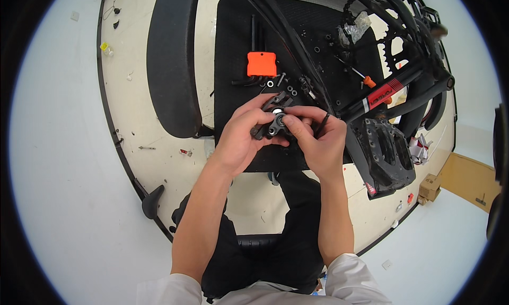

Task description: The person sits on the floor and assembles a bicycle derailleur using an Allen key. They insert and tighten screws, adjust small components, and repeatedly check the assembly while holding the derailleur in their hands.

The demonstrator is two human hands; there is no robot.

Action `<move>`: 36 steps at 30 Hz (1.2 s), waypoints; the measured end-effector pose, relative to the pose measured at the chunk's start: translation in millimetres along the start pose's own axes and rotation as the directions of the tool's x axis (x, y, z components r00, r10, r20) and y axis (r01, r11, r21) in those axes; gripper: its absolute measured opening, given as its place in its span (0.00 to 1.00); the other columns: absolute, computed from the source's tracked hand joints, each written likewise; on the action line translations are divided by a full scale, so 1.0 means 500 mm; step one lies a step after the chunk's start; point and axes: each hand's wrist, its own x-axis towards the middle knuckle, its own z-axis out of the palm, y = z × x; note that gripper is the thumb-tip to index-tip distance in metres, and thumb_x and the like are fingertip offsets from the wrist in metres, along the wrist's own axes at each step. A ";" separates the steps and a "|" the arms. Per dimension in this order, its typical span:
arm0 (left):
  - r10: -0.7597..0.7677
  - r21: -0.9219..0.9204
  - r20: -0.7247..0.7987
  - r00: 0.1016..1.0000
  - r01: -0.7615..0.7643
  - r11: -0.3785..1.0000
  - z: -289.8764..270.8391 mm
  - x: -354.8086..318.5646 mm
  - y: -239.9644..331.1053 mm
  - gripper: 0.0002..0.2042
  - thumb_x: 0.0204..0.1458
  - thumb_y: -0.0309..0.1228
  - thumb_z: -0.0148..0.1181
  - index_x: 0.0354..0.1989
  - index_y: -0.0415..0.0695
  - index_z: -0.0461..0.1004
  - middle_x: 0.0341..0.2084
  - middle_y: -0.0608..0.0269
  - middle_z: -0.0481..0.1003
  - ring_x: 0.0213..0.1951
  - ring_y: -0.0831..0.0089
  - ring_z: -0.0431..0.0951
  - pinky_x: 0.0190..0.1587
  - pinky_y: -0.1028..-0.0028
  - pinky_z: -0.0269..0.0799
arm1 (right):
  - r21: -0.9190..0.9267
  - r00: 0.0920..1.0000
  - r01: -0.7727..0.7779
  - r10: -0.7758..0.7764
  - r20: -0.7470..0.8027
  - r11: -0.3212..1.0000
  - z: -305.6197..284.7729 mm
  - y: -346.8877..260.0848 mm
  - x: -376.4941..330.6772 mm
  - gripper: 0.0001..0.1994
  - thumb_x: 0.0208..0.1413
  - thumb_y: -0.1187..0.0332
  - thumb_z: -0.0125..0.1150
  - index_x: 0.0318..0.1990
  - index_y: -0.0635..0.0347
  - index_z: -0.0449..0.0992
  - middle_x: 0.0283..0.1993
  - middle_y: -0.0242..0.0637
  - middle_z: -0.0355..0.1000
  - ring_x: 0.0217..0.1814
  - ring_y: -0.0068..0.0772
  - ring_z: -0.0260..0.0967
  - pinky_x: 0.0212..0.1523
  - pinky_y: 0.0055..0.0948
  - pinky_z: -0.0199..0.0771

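In front of my body, just over the near part of a black padded seat [233,106], I hold a small black bicycle brake caliper [274,130] with a silver ring and bolt ends showing. My left hand [237,138] grips its left side, thumb on top. My right hand [324,142] pinches the other side, its thumb pressed near the round middle. A thin black piece sticks up by my right fingers; whether it belongs to the caliper I cannot tell. Just beyond my hands lie a silver bolt [281,79], a white washer [270,84] and several small rings.
An orange hex key holder [262,64] lies farther back on the seat. A black bicycle frame [386,93] spans the right side, with a large black pedal [384,151] near my right forearm. A screwdriver [369,82] and a crumpled clear bag [358,27] lie beside the frame.
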 end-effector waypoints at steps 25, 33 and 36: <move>0.056 0.122 -0.039 0.998 -0.050 0.991 0.018 -0.009 0.008 0.21 0.59 0.27 0.51 0.60 0.35 0.62 0.42 0.58 0.73 0.42 0.70 0.76 0.42 0.66 0.76 | -0.208 0.985 0.169 -0.170 0.014 0.963 -0.013 -0.009 -0.004 0.11 0.46 0.79 0.69 0.39 0.65 0.82 0.15 0.19 0.55 0.18 0.09 0.48 0.19 0.15 0.47; 0.136 0.198 -0.088 0.987 -0.117 0.973 0.007 -0.006 0.009 0.20 0.59 0.26 0.50 0.59 0.35 0.63 0.43 0.55 0.73 0.39 0.68 0.75 0.39 0.66 0.75 | 0.323 0.977 -0.150 0.089 0.196 0.934 -0.044 0.001 -0.001 0.13 0.55 0.83 0.48 0.47 0.70 0.73 0.31 0.29 0.66 0.26 0.11 0.54 0.25 0.13 0.53; 0.162 0.246 -0.130 0.978 -0.127 0.961 0.007 -0.010 0.016 0.19 0.59 0.26 0.50 0.59 0.35 0.63 0.43 0.54 0.73 0.38 0.67 0.75 0.39 0.66 0.75 | 0.400 0.968 -0.190 0.103 0.230 0.896 -0.036 -0.003 -0.004 0.12 0.58 0.83 0.45 0.48 0.69 0.69 0.35 0.33 0.69 0.26 0.12 0.54 0.25 0.14 0.54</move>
